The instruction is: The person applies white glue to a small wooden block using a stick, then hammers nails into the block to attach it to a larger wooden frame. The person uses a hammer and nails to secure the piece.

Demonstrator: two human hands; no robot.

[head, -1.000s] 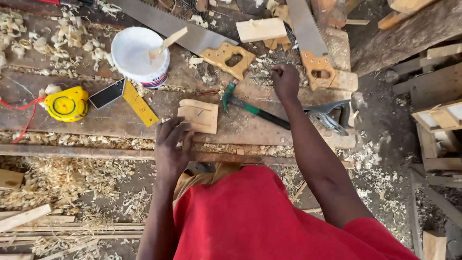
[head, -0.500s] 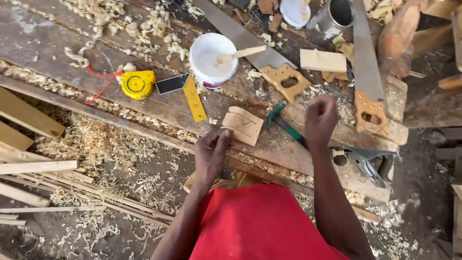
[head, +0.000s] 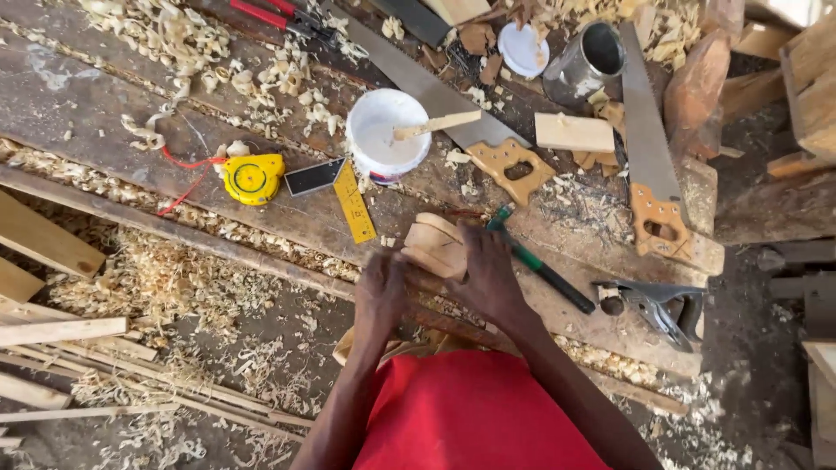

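Note:
A small curved piece of pale wood [head: 433, 244] lies on the worn wooden bench [head: 104, 104] near its front edge. My right hand [head: 489, 274] covers the piece's right side and grips it. Curled against its lower left corner, my left hand [head: 381, 292] holds it too. Directly right of my right hand lies a hammer with a green and black handle [head: 544, 270]. My red shirt fills the bottom of the view.
On the bench: a white bucket [head: 387, 130] with a stick in it, a yellow tape measure [head: 252, 178], a yellow-bladed square [head: 353, 200], two handsaws [head: 507, 161] [head: 655, 187], a hand plane [head: 653, 305], a metal can [head: 588, 61]. Wood slats [head: 48, 248] and shavings lie at left.
Both hands have come together on the curved wood piece; before, the left hovered below it and the right was raised over the hammer. The view has shifted closer over the bench.

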